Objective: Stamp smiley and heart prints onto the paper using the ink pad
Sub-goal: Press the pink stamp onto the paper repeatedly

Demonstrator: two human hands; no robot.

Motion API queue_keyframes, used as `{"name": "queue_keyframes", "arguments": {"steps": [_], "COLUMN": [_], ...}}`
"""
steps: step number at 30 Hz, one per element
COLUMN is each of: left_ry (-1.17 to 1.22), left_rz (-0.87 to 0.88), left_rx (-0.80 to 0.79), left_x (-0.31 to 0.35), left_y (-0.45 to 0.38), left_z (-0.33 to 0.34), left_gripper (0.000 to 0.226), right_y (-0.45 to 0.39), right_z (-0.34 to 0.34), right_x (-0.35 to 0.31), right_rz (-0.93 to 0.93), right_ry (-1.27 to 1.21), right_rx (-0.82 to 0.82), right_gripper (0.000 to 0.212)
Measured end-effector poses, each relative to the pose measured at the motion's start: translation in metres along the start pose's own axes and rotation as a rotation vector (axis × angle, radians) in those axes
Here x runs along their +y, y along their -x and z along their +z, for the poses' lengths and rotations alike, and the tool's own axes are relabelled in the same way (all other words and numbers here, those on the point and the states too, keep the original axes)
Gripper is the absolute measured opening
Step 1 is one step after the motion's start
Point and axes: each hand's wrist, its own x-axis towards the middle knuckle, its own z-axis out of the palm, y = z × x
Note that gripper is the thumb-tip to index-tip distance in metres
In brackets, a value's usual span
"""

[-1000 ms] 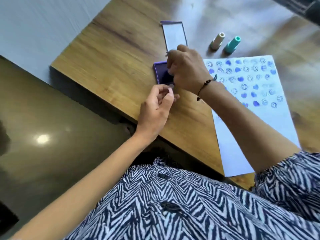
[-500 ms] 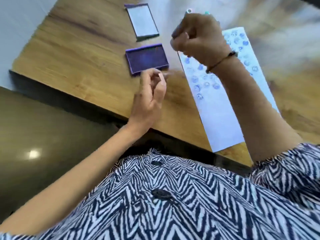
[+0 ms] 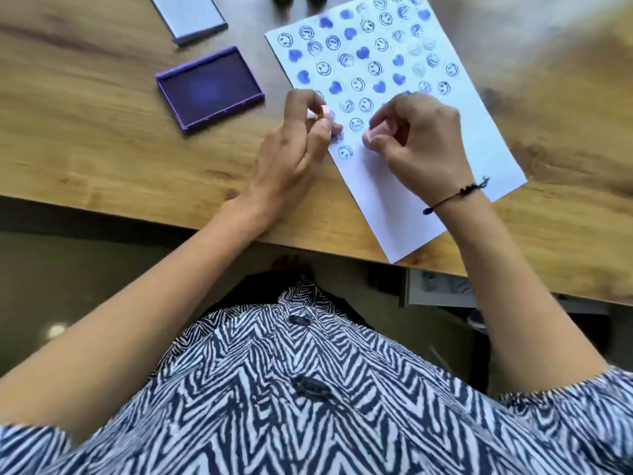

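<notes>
Our wooden table (image 3: 102, 138) carries the paper (image 3: 387, 186), its upper half already filled with blue smileys and hearts; the open ink pad (image 3: 209, 87) lies just left of it. Our right hand (image 3: 419, 145) pinches a pink stamp (image 3: 371, 135) down onto the sheet, and our left hand (image 3: 294, 149) pinches another pink stamp (image 3: 325, 118) at the paper's left edge. Nothing pins the sheet, so we judge a tilted press could smear or double the print.

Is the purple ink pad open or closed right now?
Open. The ink pad lies on the table with its dark inked surface exposed, and its lid lies separately behind it.
</notes>
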Motion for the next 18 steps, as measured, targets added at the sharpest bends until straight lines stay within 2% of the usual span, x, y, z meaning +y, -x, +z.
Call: {"name": "queue_keyframes", "arguments": {"steps": [12,18], "left_ry": [-0.015,-0.005], "left_rz": [0.005,-0.017], "left_rx": [0.034,0.033], "left_x": [0.001,0.001], "left_y": [0.002,0.003], "left_z": [0.001,0.002], "left_gripper": [0.029,0.026], "right_y": [-0.002,-0.003], "right_z": [0.009,0.012], "right_x": [-0.006,-0.015], "right_rz": [-0.092,-0.124], "right_ry": [0.202,0.366], "right_rx": [-0.019,-0.095], "right_gripper": [0.015,0.015]}}
